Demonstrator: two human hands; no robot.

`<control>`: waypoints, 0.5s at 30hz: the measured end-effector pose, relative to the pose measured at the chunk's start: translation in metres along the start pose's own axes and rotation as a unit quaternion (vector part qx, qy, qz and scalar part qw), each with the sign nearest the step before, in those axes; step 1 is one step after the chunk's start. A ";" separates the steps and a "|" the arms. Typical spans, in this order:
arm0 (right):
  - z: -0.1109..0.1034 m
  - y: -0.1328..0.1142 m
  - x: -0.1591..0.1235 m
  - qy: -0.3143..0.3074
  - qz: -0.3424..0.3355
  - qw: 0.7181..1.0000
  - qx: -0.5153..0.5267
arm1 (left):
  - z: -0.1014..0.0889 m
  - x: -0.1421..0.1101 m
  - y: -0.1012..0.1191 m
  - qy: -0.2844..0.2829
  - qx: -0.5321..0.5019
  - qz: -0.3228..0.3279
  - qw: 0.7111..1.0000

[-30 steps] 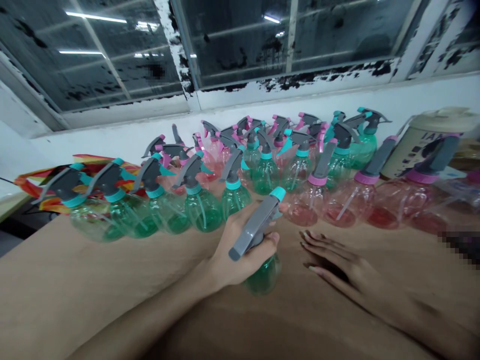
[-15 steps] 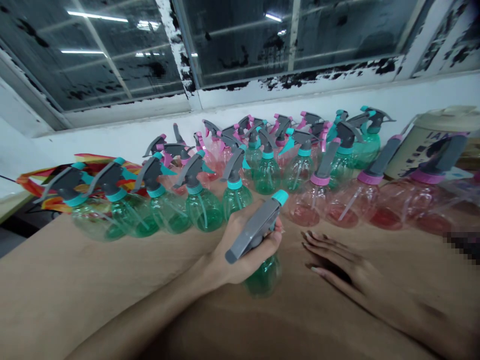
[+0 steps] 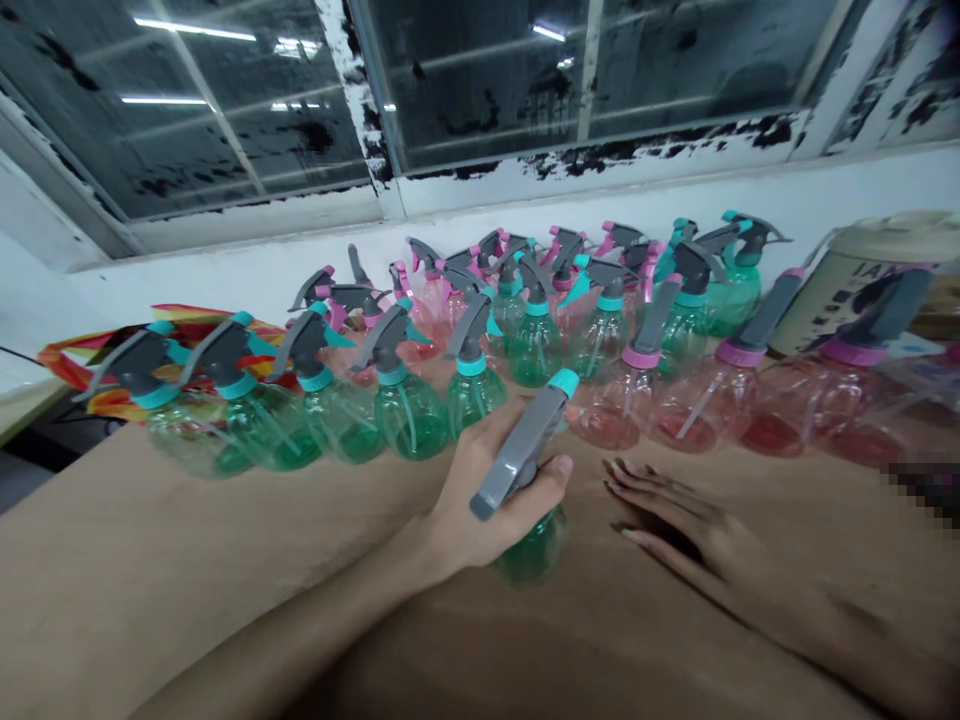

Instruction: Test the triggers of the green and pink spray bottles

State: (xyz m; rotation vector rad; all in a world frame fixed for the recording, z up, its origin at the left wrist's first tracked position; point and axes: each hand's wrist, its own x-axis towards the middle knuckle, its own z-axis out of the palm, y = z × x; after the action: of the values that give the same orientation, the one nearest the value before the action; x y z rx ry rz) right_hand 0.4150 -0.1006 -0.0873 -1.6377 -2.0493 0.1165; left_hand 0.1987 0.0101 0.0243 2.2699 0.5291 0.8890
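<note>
My left hand is wrapped round the neck of a green spray bottle with a grey trigger head and teal nozzle. The nozzle points away and to the right; my fingers hide the collar. To the right, my right hand lies on the wooden table with its fingers stretched and holds nothing. Just beyond my left hand stands another green spray bottle. Beyond my right fingertips is a pink spray bottle with a pink collar.
Green bottles line the left and pink bottles the right. Several more crowd behind. A cream jug stands at the back right, red-and-yellow wrapping at the left. A window rises above the wall.
My left hand and the held spray bottle have shifted slightly to the right and away from me. My right hand has stayed in place.
</note>
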 end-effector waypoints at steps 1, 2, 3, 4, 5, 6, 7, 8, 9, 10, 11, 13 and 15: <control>0.000 0.000 0.000 0.000 0.000 1.000 0.001 | 0.001 0.000 0.000 0.000 -0.001 -0.001 1.000; 0.000 0.000 0.000 0.000 0.000 1.000 0.001 | 0.001 0.000 0.000 0.001 -0.004 -0.002 1.000; -0.001 -0.001 0.000 -0.002 0.000 1.000 -0.001 | 0.001 0.000 -0.001 0.004 -0.006 -0.004 1.000; -0.001 -0.001 0.000 -0.002 0.001 1.000 -0.001 | 0.002 0.000 -0.001 0.007 -0.008 -0.006 1.000; -0.002 -0.002 0.001 -0.002 0.001 1.000 0.000 | 0.002 0.000 -0.001 0.009 -0.008 -0.010 1.000; -0.002 -0.002 0.001 0.000 0.002 1.000 0.002 | 0.003 -0.001 -0.001 0.010 -0.008 -0.014 1.000; -0.003 -0.003 0.001 0.001 0.004 1.000 0.005 | 0.003 -0.001 -0.002 0.010 -0.009 -0.018 1.000; -0.003 -0.003 0.001 0.002 0.005 1.000 0.007 | 0.003 -0.001 -0.002 0.009 -0.010 -0.023 1.000; -0.003 -0.003 0.001 0.001 0.006 1.000 0.008 | 0.004 -0.001 -0.002 0.009 -0.011 -0.028 1.000; -0.003 -0.003 0.001 0.000 0.007 1.000 0.007 | 0.004 -0.002 -0.002 0.010 -0.012 -0.032 0.999; -0.003 -0.003 0.001 -0.001 0.008 1.000 0.006 | 0.004 -0.002 -0.002 0.013 -0.013 -0.035 0.999; -0.003 -0.003 0.001 -0.006 0.009 1.000 0.002 | 0.003 -0.002 -0.002 0.010 -0.012 -0.033 0.999; -0.003 -0.003 0.000 -0.009 0.006 1.000 -0.001 | 0.002 -0.001 -0.002 0.005 -0.010 -0.019 1.000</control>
State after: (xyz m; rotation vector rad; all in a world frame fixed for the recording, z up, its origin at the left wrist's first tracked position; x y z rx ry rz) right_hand 0.4136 -0.1016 -0.0838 -1.6561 -2.0534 0.1327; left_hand 0.1991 0.0099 0.0208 2.2320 0.5639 0.8842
